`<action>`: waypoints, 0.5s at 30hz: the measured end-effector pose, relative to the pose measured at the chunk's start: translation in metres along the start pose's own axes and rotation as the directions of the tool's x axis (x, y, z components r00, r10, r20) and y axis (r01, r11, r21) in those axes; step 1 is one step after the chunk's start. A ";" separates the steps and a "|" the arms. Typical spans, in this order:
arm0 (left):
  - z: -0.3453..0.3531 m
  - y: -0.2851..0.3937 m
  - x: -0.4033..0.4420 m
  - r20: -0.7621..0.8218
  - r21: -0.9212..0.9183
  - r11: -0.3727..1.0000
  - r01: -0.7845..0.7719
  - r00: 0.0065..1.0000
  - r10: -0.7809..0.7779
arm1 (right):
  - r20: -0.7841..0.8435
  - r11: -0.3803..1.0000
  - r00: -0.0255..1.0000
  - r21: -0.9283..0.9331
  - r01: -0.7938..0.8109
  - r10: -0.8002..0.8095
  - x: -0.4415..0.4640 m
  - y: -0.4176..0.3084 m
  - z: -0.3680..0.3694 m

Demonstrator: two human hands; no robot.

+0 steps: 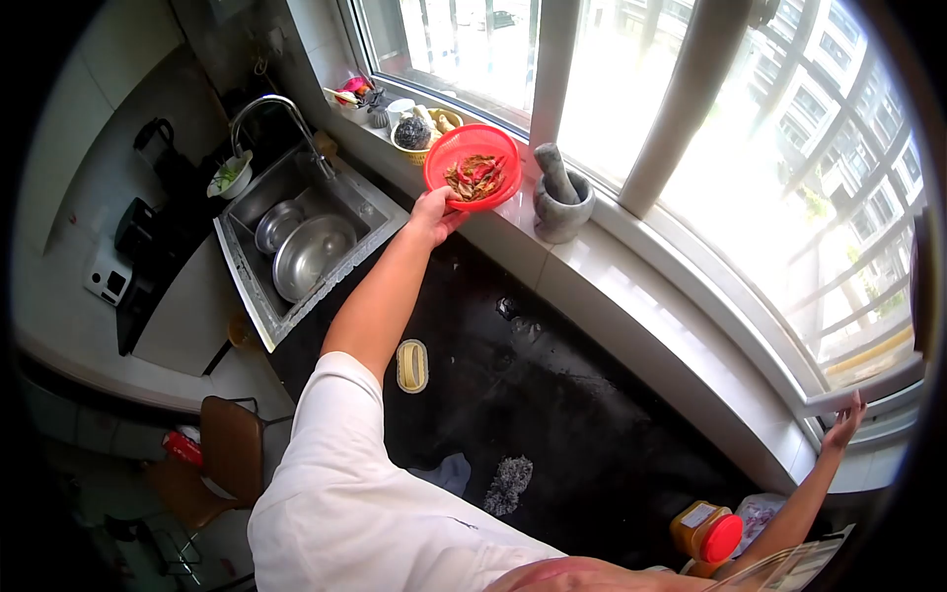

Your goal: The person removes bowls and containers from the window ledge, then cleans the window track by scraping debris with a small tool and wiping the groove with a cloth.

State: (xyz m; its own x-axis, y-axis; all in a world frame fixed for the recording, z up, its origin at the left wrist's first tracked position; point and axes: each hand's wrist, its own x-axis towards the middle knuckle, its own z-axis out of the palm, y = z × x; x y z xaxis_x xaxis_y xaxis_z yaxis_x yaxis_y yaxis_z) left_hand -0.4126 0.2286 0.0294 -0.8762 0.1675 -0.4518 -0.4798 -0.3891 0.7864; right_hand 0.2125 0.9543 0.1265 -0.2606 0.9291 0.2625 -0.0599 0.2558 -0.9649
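Note:
My left hand (439, 215) grips the rim of a red plastic basket (441, 150) at the windowsill. Dried red chilies (477, 178) lie inside it. The thumb shows at the near edge, and the basket hides some of the fingers. Close by on its right, a grey stone mortar (561, 218) with a pestle (555, 174) leaning in it stands on the sill. Far to the right, my right hand (845, 422) is raised at the lower window frame (856, 397), fingers stretched towards it and seeming to touch it. No object shows in that hand.
Metal bowls (314, 259) sit in the sink (247, 286) at left. A scrub brush (412, 366), a grey cloth (444, 474) and a fuzzy grey scrubber (508, 484) lie on the dark, wet counter (602, 444). A red-lidded jar (705, 533) stands lower right; a yellow basket (414, 156) holds food.

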 end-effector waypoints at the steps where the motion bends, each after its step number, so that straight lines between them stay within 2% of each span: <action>1: -0.003 0.002 0.002 0.021 0.022 1.000 0.010 1.000 -0.011 | 0.019 1.000 1.000 0.010 0.000 0.000 0.004 0.001 -0.001; 3: -0.006 0.005 0.002 0.049 0.055 0.998 0.019 0.999 -0.022 | 0.057 1.000 0.998 0.026 -0.005 0.004 0.005 0.003 0.000; 6: -0.003 0.010 -0.005 0.067 0.075 0.997 0.019 0.997 -0.024 | 0.022 0.998 0.999 -0.048 0.038 -0.037 -0.002 0.002 0.015; 8: 0.000 0.016 -0.014 0.062 0.078 0.997 0.028 0.998 -0.033 | 0.026 0.999 0.999 -0.033 0.030 -0.029 -0.011 -0.007 0.026; 11: -0.006 0.027 -0.025 0.047 -0.020 0.998 0.053 0.998 -0.052 | 0.049 1.000 0.999 -0.011 -0.001 0.002 -0.015 -0.013 0.034; 14: -0.013 0.031 -0.002 -0.182 -0.159 0.987 0.020 0.982 -0.049 | 0.049 1.000 0.998 -0.018 -0.025 0.026 -0.015 -0.012 0.037; 15: -0.024 0.031 0.023 -0.141 -0.159 0.987 -0.015 0.990 -0.007 | 0.044 0.999 0.999 -0.024 -0.030 0.031 -0.014 -0.012 0.041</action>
State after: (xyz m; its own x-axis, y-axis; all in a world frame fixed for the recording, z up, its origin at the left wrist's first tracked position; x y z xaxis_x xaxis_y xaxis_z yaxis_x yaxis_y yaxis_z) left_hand -0.4464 0.1985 0.0333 -0.8577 0.0410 -0.5126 -0.4535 -0.5304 0.7163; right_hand 0.1777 0.9274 0.1338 -0.3044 0.9240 0.2315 -0.0292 0.2338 -0.9718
